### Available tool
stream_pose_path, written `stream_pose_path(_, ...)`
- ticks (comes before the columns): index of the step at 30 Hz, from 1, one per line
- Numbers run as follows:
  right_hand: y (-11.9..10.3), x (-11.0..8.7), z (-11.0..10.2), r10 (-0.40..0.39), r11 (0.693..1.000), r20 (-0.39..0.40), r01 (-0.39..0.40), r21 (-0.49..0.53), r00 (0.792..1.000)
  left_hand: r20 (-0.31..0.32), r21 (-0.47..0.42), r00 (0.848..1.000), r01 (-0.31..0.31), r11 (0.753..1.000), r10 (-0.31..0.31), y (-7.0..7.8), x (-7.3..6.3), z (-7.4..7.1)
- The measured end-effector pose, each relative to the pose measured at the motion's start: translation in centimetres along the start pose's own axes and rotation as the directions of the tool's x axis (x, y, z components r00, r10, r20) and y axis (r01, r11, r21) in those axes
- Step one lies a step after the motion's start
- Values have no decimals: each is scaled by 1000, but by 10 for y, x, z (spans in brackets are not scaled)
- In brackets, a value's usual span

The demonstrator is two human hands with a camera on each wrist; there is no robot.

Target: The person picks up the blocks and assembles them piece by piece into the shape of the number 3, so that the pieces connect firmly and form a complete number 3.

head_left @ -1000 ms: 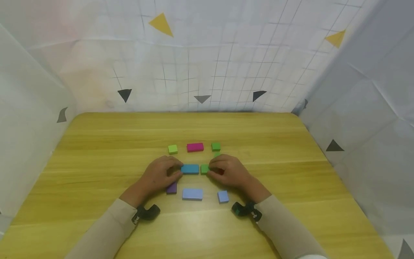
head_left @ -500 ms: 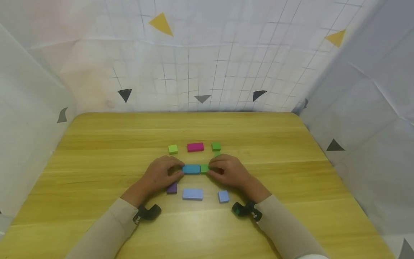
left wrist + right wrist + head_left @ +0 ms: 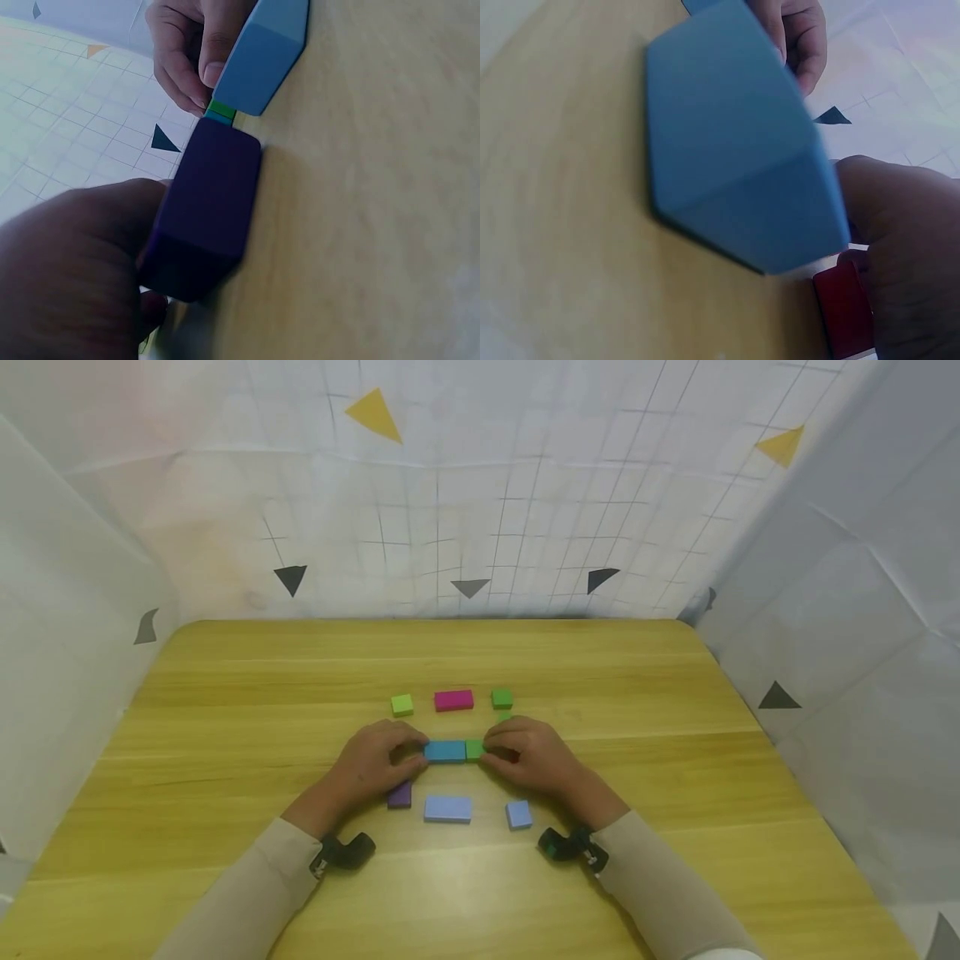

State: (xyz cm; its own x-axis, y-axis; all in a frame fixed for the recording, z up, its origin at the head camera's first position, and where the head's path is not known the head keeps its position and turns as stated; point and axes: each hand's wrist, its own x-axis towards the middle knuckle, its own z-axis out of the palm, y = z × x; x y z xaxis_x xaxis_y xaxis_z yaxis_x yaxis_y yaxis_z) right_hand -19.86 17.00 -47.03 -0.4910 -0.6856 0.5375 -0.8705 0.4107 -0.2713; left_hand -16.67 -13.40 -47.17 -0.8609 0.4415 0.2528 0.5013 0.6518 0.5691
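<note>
Thumb and forefinger of my left hand [image 3: 378, 758] pinch the left end of a blue rectangular block [image 3: 446, 752]. Against the block's right end sits a green block [image 3: 474, 751], which my right hand [image 3: 531, 756] pinches from its right side, hiding part of it. Both blocks lie in one row on the table. Close below my left hand is a purple block [image 3: 400, 794], large in the left wrist view, where the green block [image 3: 221, 110] shows behind it. A pale blue square block [image 3: 518, 815] lies in front of my right hand.
Behind the hands lie a lime block [image 3: 402, 705], a magenta block [image 3: 453, 700] and a green block [image 3: 502, 698]. A pale blue rectangular block [image 3: 447, 809] lies in front. A red block [image 3: 844, 311] shows by the right hand in its wrist view. White sheets surround the wooden table [image 3: 247, 685].
My left hand has slid the blue block slightly to the right, closing the small gap to the green block. My right hand has stayed in place on the green block.
</note>
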Motion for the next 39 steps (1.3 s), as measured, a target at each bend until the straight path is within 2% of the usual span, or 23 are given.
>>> stream_pose_path(6,1,0,1,-8,1000,-4,8,9,1000,16,-8,999,29,1000,-29,0,0,0)
stream_pose_path(24,2,-1,1,-23,1000,-29,23,7,999,-12,-15,1000,-9,1000,9,0,1,2)
stream_pose_path(32,3,-1,0,-15,1000,-18,15,17,1000,2,-9,1000,14,1000,-14,0,2,2)
stream_pose_path(39,0,0,-1,-16,1000,-14,16,25,1000,1,-10,1000,8,1000,-8,1,1,1)
